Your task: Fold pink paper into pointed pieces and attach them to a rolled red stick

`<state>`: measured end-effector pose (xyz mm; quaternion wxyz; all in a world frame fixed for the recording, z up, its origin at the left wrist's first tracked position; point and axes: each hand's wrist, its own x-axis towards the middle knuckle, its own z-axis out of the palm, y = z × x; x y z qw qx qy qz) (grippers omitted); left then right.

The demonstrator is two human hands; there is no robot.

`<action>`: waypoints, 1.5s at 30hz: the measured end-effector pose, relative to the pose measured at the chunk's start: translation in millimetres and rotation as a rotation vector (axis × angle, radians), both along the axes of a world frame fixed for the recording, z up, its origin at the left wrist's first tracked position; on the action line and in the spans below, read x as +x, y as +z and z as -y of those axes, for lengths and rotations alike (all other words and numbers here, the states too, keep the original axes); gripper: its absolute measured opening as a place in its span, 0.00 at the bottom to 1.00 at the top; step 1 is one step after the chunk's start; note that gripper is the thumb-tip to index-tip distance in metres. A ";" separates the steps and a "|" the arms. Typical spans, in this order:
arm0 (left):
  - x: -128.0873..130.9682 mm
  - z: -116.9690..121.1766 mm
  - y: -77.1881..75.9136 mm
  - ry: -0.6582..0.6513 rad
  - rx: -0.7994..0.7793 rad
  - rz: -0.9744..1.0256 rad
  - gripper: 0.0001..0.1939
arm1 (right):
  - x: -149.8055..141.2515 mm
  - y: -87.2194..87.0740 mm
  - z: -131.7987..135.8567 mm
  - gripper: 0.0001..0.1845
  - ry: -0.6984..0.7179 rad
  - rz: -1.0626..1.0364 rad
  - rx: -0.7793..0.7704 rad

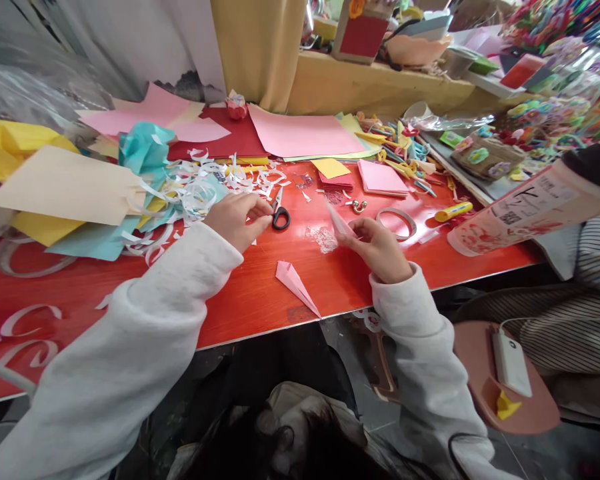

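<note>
My right hand (pixel 380 250) pinches a folded pink paper piece (pixel 341 225) between thumb and fingers, its pointed end tilted up and away from me. My left hand (pixel 237 220) is above the table beside a pair of scissors (pixel 281 217) with black handles. Its fingers are loosely curled, thumb and forefinger apart, and nothing shows between them. The fingertips are close to the scissors' handles; whether they touch I cannot tell. A second folded pink paper piece (pixel 296 285) lies between my hands near the table's front edge, narrow tip toward me.
White paper shreds (pixel 195 190) and coloured sheets heap at the left on the red table (pixel 240 307). Behind are small pink squares (pixel 383 177), yellow squares (pixel 331 167) and a tape roll (pixel 397 224). At the right a large cup (pixel 525 210) leans near a yellow glue stick (pixel 453 212).
</note>
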<state>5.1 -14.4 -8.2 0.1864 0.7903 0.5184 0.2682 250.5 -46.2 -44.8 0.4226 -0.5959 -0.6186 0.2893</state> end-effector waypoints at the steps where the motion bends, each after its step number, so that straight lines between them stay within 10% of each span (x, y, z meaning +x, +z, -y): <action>1: 3.0 2.3 0.9 -0.024 -0.068 0.100 0.11 | -7.4 7.1 3.6 0.17 0.090 -0.129 -0.076; 8: 12.8 10.6 -0.2 -0.127 -0.321 0.518 0.15 | -50.8 30.5 16.4 0.14 0.359 -0.307 -0.226; 17: 4.6 13.0 17.6 0.003 -0.302 0.501 0.08 | -49.6 23.7 14.5 0.13 0.439 -0.433 -0.342; 33: 13.0 10.0 4.0 0.028 -0.337 0.421 0.14 | -47.6 22.5 19.9 0.08 0.434 -0.606 -0.380; 36: 12.3 5.7 -8.6 0.124 -0.089 0.343 0.18 | -47.3 20.9 21.0 0.07 0.429 -0.632 -0.371; 39: 10.7 2.2 -18.6 0.182 0.475 0.220 0.24 | -48.3 19.3 21.5 0.08 0.393 -0.654 -0.355; 42: 11.6 5.1 -18.9 -0.089 1.005 0.026 0.09 | -49.5 17.9 21.9 0.07 0.362 -0.663 -0.305; 45: 15.6 12.9 -15.0 -0.247 1.100 -0.051 0.03 | -50.3 16.5 22.6 0.07 0.372 -0.653 -0.254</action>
